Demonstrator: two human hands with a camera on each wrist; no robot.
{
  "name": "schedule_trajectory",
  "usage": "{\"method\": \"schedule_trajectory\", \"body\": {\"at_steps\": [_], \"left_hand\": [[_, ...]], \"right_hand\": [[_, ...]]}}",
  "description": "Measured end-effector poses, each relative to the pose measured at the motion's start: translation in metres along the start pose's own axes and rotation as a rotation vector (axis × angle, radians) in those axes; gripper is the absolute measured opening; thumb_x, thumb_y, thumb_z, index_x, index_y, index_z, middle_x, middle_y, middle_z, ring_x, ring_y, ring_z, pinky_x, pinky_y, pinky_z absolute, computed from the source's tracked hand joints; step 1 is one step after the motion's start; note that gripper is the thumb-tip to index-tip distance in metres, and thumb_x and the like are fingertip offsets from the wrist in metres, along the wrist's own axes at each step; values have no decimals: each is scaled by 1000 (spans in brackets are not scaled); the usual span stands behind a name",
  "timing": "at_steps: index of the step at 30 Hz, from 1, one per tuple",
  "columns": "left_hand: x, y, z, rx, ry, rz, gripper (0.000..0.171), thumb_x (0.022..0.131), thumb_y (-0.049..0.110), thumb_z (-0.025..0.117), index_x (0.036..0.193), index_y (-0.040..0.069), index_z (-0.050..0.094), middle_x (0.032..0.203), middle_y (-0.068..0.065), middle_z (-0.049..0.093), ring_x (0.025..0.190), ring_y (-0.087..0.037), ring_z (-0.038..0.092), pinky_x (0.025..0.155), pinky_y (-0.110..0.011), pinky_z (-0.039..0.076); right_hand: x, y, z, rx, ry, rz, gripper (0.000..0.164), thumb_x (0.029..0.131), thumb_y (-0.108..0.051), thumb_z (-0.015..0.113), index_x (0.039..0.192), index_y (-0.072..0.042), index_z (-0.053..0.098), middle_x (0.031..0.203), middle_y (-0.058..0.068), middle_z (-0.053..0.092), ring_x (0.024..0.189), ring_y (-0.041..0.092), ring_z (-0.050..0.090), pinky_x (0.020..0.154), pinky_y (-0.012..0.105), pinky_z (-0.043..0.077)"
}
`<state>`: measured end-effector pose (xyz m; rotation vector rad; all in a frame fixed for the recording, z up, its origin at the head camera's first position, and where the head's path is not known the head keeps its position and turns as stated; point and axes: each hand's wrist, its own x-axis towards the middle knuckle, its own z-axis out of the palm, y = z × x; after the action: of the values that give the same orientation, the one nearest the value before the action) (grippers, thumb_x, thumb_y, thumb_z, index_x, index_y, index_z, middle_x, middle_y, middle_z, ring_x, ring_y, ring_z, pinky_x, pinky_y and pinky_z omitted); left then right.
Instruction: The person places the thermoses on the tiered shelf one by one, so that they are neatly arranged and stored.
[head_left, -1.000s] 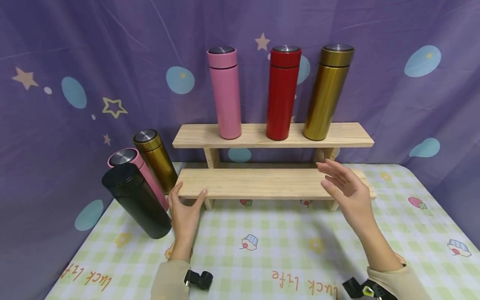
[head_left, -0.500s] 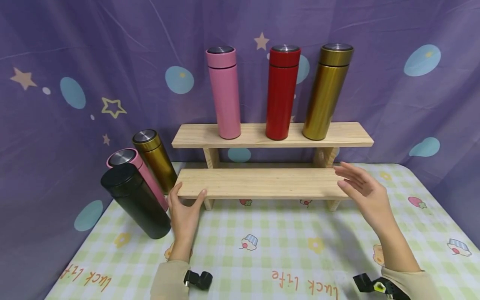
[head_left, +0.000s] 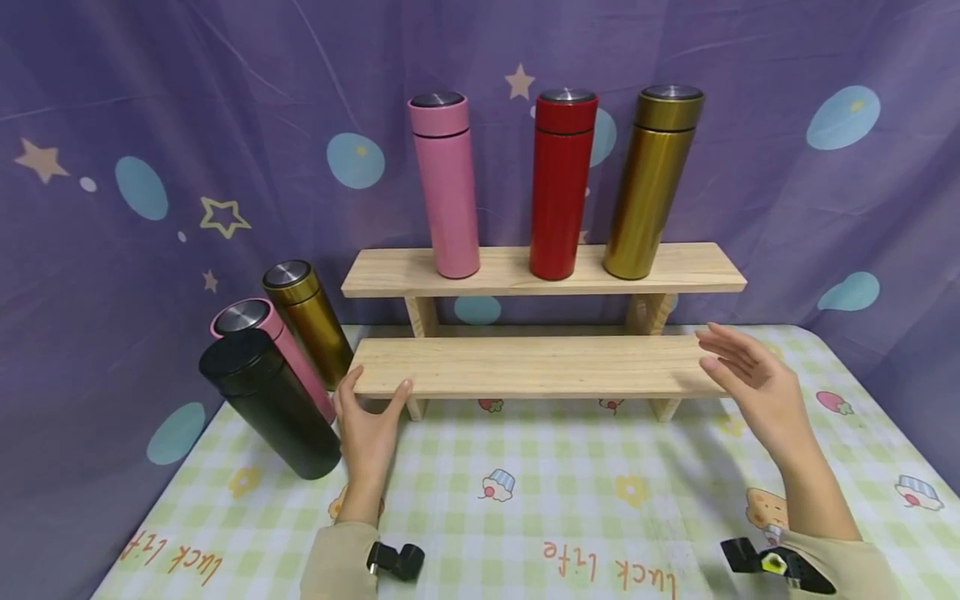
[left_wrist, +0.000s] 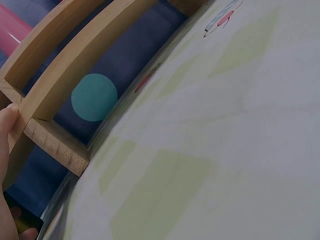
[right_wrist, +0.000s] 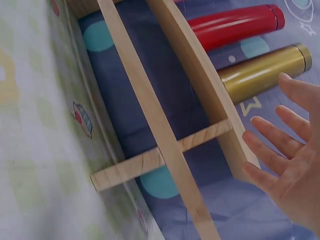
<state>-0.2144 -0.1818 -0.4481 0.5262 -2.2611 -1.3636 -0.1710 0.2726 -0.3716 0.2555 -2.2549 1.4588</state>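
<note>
A two-tier wooden shelf (head_left: pixel 525 367) stands on the table. My left hand (head_left: pixel 370 437) holds its lower board at the left front corner, thumb on the front edge and fingers at the left end. In the left wrist view the thumb (left_wrist: pixel 7 122) meets the wood. My right hand (head_left: pixel 761 392) hovers at the lower board's right end, fingers spread and holding nothing. On the upper board stand a pink thermos (head_left: pixel 450 192), a red thermos (head_left: pixel 561 187) and a gold thermos (head_left: pixel 651 187).
Left of the shelf, close to my left hand, stand a black thermos (head_left: pixel 273 408), another pink thermos (head_left: pixel 300 362) and another gold thermos (head_left: pixel 315 329). A checked cloth (head_left: pixel 562 500) covers the table. A purple curtain (head_left: pixel 247 100) hangs behind.
My right hand has moved rightward along the lower board to its right end. The left hand has stayed at the left corner. The bottles stand as before.
</note>
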Motion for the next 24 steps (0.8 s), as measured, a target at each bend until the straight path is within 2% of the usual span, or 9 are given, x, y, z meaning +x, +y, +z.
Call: {"method": "schedule_trajectory", "body": {"at_steps": [7, 12, 19, 24], "left_hand": [[0, 0, -1, -5, -1, 6, 87, 78, 60, 76, 147, 25, 38, 155, -5, 29, 140, -36, 33, 99, -73, 23], [0, 0, -1, -2, -1, 7, 87, 78, 60, 76, 147, 25, 38, 155, -5, 29, 140, -35, 33, 99, -73, 23], [0, 0, -1, -5, -3, 7, 87, 77, 61, 76, 147, 24, 39, 155, -5, 30, 140, -35, 33, 99, -72, 23], [0, -1, -1, -8, -2, 7, 88, 77, 62, 76, 147, 25, 39, 155, -4, 30, 140, -35, 33, 99, -73, 23]], "right_hand": [[1, 13, -10, -14, 43, 46, 47, 98, -9, 63, 143, -7, 51, 126, -14, 62, 115, -1, 55, 94, 11, 40], [0, 19, -16, 15, 67, 74, 46, 97, -8, 63, 142, -4, 51, 124, -15, 62, 115, 0, 55, 94, 10, 39], [-3, 31, -22, 53, 93, 110, 47, 97, -10, 64, 142, -12, 53, 122, -18, 62, 113, -4, 55, 91, 7, 38], [-4, 40, -25, 89, 95, 138, 48, 97, -11, 65, 143, -14, 53, 121, -18, 62, 110, -5, 56, 89, 6, 39]]}}
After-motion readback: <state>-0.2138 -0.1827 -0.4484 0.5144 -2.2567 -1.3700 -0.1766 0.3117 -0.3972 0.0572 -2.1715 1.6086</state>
